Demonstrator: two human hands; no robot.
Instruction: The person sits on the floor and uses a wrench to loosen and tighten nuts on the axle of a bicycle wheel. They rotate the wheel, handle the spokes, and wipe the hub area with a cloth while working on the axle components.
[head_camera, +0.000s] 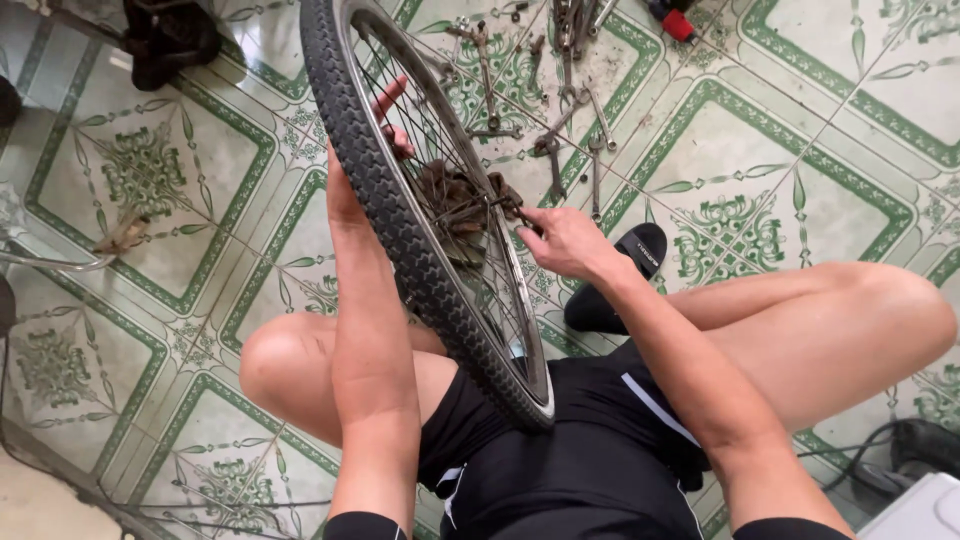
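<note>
A bicycle wheel (420, 215) is held upright on edge between the knees of a seated person, its knobby black tyre running from the top edge of the view down to the lap. The left hand (352, 165) is wrapped round the tyre from the far side, fingers (390, 100) partly extended across the spokes, so the rim is gripped loosely rather than clenched. The right hand (565, 240) is pinched at the rusty hub (465, 205), thumb and fingertips closed on a small dark part there; what exactly is grasped cannot be told.

Open floor is seen to the left of the wheel. To the right, room is narrowed by the raised right leg and a black sandal (620, 280) just beside the wrist.

The surface is a glossy tiled floor (150, 170) patterned in green and cream. Near its far edge a scatter of wrenches (570, 120) is laid, close behind the wheel. A red-handled tool (675, 20) lies at the top edge.
</note>
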